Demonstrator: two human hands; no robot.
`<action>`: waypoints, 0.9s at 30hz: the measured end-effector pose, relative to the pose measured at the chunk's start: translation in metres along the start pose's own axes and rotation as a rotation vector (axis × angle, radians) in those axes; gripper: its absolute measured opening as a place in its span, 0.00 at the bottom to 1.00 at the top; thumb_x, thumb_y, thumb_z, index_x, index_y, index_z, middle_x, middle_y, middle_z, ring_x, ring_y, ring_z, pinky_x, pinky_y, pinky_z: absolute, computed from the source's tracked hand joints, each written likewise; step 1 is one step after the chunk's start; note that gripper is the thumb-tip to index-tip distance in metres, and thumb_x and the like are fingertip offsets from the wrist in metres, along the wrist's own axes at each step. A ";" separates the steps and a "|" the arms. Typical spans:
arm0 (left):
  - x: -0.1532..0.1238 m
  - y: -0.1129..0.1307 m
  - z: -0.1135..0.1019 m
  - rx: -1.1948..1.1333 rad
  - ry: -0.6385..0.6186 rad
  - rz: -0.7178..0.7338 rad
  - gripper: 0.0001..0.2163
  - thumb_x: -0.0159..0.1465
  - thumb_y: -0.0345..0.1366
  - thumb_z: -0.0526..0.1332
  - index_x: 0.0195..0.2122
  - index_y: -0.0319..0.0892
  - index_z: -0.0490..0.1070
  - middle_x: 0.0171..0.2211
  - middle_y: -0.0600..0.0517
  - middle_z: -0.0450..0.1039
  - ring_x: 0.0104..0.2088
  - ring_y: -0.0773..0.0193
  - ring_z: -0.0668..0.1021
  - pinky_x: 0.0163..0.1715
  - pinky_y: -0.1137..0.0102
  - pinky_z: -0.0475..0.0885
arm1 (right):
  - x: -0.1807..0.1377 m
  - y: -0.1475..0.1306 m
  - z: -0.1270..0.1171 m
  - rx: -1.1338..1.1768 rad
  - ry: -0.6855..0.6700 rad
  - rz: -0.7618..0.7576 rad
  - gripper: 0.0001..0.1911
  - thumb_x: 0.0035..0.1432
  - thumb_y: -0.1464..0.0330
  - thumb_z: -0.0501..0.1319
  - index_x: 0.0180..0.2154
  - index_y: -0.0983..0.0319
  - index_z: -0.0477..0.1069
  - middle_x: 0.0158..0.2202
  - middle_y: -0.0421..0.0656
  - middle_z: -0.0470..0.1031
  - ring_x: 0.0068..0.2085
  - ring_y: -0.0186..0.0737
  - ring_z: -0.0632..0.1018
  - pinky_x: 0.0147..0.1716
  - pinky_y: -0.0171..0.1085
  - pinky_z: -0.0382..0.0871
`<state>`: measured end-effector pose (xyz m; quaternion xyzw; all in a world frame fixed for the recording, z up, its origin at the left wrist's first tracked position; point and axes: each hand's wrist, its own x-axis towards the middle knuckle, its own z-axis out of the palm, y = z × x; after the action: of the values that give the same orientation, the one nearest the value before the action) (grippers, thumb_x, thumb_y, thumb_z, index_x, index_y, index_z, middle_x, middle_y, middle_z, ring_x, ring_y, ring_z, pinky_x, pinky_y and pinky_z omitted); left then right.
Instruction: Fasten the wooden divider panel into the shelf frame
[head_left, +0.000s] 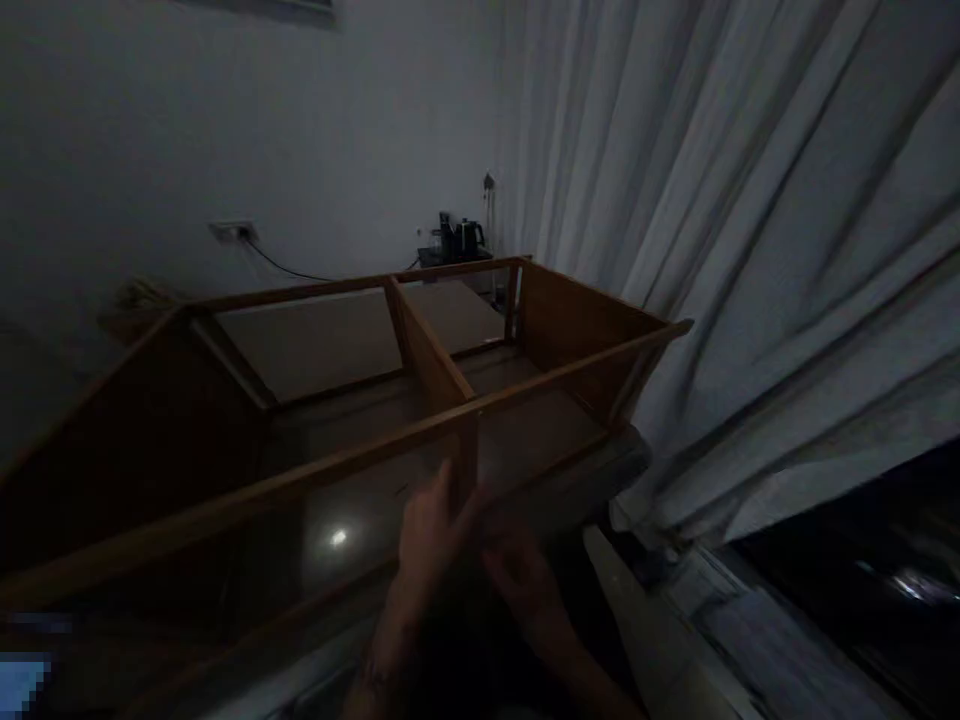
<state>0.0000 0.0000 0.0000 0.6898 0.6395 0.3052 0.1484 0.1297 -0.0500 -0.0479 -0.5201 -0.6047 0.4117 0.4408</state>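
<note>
Both of my hands are in view at the lower centre of the frame, beneath a large wooden frame (375, 440). The structure extends from the left edge of the picture to right of centre. A divider (427, 350) splits its interior, with a dark left panel (165, 420) at one end and a brown right panel (585, 308) at the other.

My left hand (430, 525) is raised with one digit pointing up, just beside the short post (467, 450) under the front rail (555, 378). Contact with the post cannot be confirmed. My right hand (519, 568) is lower and to the right, its fingers curled; blur and poor light prevent me from telling whether either hand grips anything.

A bright light reflection (339, 538) shows on a smooth surface to the left of my left hand. Pale boards (307, 340) are visible through the far side of the structure.

Surroundings: a white curtain (720, 220) occupies the upper right. At upper centre, a dark kettle (469, 236) stands near the wall (360, 130). At upper left, a cord (289, 269) runs from a wall socket (231, 232). Lighting is dim throughout.
</note>
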 end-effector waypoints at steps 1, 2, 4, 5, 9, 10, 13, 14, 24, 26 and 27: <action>0.000 -0.001 0.000 0.002 0.002 0.002 0.21 0.58 0.50 0.48 0.49 0.44 0.58 0.34 0.49 0.73 0.31 0.63 0.76 0.28 0.73 0.67 | -0.001 0.005 0.000 -0.037 0.025 -0.041 0.09 0.54 0.70 0.55 0.39 0.62 0.66 0.35 0.42 0.74 0.35 0.35 0.75 0.35 0.31 0.69; 0.000 -0.001 0.001 0.005 0.005 0.003 0.21 0.58 0.50 0.48 0.49 0.44 0.59 0.33 0.49 0.74 0.31 0.63 0.76 0.27 0.73 0.67 | -0.001 0.010 0.000 -0.068 0.045 -0.079 0.10 0.53 0.71 0.55 0.40 0.61 0.66 0.35 0.42 0.74 0.35 0.35 0.75 0.35 0.32 0.69; 0.001 -0.002 0.002 0.013 0.013 0.001 0.22 0.58 0.50 0.48 0.49 0.43 0.59 0.33 0.49 0.74 0.30 0.63 0.76 0.27 0.73 0.67 | -0.002 0.019 0.000 -0.115 0.070 -0.150 0.12 0.53 0.71 0.55 0.41 0.60 0.66 0.37 0.43 0.74 0.37 0.36 0.75 0.37 0.33 0.68; 0.000 -0.003 0.003 0.017 0.021 -0.003 0.22 0.58 0.50 0.48 0.49 0.43 0.59 0.33 0.49 0.74 0.30 0.63 0.76 0.26 0.73 0.67 | -0.002 0.023 -0.001 -0.137 0.075 -0.189 0.13 0.53 0.71 0.55 0.42 0.60 0.67 0.39 0.43 0.73 0.38 0.37 0.74 0.39 0.35 0.68; 0.000 -0.004 0.004 0.052 0.033 -0.019 0.22 0.58 0.50 0.48 0.49 0.43 0.59 0.32 0.49 0.74 0.29 0.63 0.76 0.26 0.73 0.66 | -0.002 0.030 -0.006 -0.117 0.020 -0.224 0.15 0.55 0.69 0.54 0.46 0.58 0.65 0.44 0.44 0.72 0.42 0.39 0.74 0.43 0.38 0.67; 0.000 -0.004 0.004 0.059 0.030 -0.018 0.22 0.58 0.50 0.48 0.49 0.43 0.59 0.32 0.49 0.74 0.29 0.63 0.76 0.26 0.73 0.66 | -0.002 0.029 -0.007 -0.092 0.017 -0.205 0.15 0.55 0.68 0.55 0.46 0.58 0.65 0.43 0.44 0.72 0.42 0.40 0.74 0.42 0.38 0.67; 0.001 -0.005 0.004 0.062 0.019 -0.014 0.22 0.58 0.51 0.48 0.49 0.42 0.59 0.30 0.49 0.74 0.28 0.63 0.76 0.26 0.73 0.66 | -0.001 0.021 -0.011 0.003 0.043 -0.092 0.14 0.53 0.65 0.57 0.43 0.59 0.66 0.33 0.42 0.75 0.35 0.39 0.76 0.34 0.35 0.70; 0.001 -0.005 0.004 0.057 0.015 -0.011 0.22 0.58 0.50 0.48 0.49 0.42 0.59 0.31 0.49 0.74 0.28 0.63 0.76 0.26 0.73 0.66 | 0.000 0.018 -0.011 0.042 0.046 -0.039 0.14 0.53 0.64 0.58 0.43 0.60 0.66 0.28 0.41 0.75 0.30 0.38 0.76 0.30 0.33 0.69; 0.000 -0.003 0.004 0.044 0.033 -0.012 0.22 0.58 0.49 0.48 0.49 0.43 0.58 0.31 0.50 0.73 0.29 0.63 0.76 0.26 0.73 0.66 | 0.004 0.014 -0.004 0.494 -0.005 0.357 0.19 0.49 0.57 0.60 0.38 0.63 0.65 0.16 0.36 0.70 0.17 0.29 0.69 0.16 0.27 0.59; 0.000 -0.002 0.003 0.035 0.027 -0.011 0.21 0.58 0.49 0.48 0.49 0.44 0.59 0.30 0.50 0.73 0.29 0.63 0.76 0.26 0.73 0.66 | 0.003 0.013 -0.003 0.518 0.020 0.376 0.19 0.49 0.56 0.59 0.37 0.64 0.65 0.17 0.37 0.71 0.17 0.30 0.70 0.17 0.28 0.61; 0.000 -0.001 0.003 0.030 0.023 -0.012 0.21 0.59 0.49 0.48 0.49 0.44 0.59 0.30 0.51 0.74 0.28 0.63 0.76 0.25 0.73 0.66 | 0.002 0.012 -0.003 0.515 0.021 0.384 0.19 0.49 0.55 0.58 0.37 0.64 0.65 0.17 0.38 0.72 0.17 0.31 0.71 0.17 0.28 0.61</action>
<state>0.0005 0.0008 -0.0030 0.6844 0.6500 0.3025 0.1324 0.1353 -0.0468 -0.0587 -0.5003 -0.3666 0.6216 0.4785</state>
